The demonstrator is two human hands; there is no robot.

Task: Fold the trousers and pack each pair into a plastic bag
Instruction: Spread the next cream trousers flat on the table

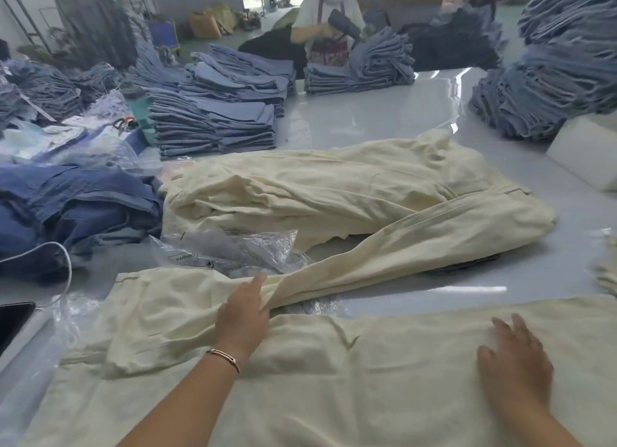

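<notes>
Cream trousers (334, 373) lie spread flat across the near edge of the table. My left hand (243, 316) rests on them near the middle, fingers pinching a fold of cream cloth that runs up to the right. My right hand (514, 360) lies flat on the cloth at the right, fingers apart. Beyond them a heap of more cream trousers (334, 193) covers the table's middle. Crumpled clear plastic bags (233, 249) lie between the heap and the spread pair.
Stacks of folded blue trousers (213, 119) stand at the back left, loose blue ones (73, 206) at the left, tall blue piles (561, 62) at the right. A person (327, 22) works at the far side. A dark phone (13, 319) and white cable (66, 266) lie left.
</notes>
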